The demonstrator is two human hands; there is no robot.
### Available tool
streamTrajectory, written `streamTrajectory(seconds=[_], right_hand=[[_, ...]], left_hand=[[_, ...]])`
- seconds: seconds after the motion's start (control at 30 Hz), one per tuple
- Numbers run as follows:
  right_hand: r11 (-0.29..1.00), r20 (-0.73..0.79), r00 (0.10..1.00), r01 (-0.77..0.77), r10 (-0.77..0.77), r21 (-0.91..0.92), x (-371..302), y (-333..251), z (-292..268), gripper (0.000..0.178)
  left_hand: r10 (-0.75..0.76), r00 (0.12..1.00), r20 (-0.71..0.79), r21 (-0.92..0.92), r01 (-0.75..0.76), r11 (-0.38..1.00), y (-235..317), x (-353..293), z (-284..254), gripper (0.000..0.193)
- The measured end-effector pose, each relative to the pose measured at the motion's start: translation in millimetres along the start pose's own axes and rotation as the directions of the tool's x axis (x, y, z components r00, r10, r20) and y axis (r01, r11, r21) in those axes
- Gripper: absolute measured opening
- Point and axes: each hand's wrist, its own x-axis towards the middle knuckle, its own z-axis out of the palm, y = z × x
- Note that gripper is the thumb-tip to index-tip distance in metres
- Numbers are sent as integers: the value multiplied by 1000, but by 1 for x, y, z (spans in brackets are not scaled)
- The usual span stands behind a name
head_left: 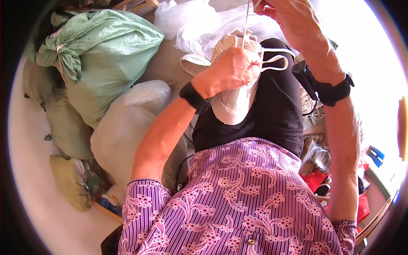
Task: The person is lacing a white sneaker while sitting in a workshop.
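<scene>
A white sneaker (pixel 233 104) rests on my lap against the dark trousers, its toe pointing toward me. My left hand (pixel 238 68) is closed over its lacing area, gripping the shoe; the fingertips are hidden. From just beyond that hand, a white shoelace (pixel 246 25) runs taut up to my right hand (pixel 274 9), which is raised at the top edge and pinches the lace. Slack lace loops (pixel 278 63) hang out to the right of the shoe. Another white shoe (pixel 194 63) lies to the left, partly covered by plastic.
A tied green woven sack (pixel 106 46) and a whitish plastic sack (pixel 127 123) stand at the left. Clear plastic bags (pixel 191 21) lie beyond the shoe. Bundled laces (pixel 312 104) and red items (pixel 314 180) sit at the right. A small black device (pixel 304 78) is strapped to my right wrist.
</scene>
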Motion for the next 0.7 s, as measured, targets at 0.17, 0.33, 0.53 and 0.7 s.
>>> streamTrajectory(seconds=[0.17,0.33,0.53,0.7], right_hand=[[1000,4,1000,-23,23,3,-1,-4,2,15],[997,-26,998,-56,57,45,-1,-3,-12,15],[984,4,998,-56,57,170,-1,-5,-21,11],[976,-31,996,-79,87,200,-3,-9,-29,10]], left_hand=[[45,912,408,-473,169,865,-4,-9,-25,17],[-126,808,575,-563,503,656,19,-8,-48,15],[-97,942,323,-887,336,316,-5,-5,-47,17],[-101,961,258,-909,277,311,5,-2,-45,12]])
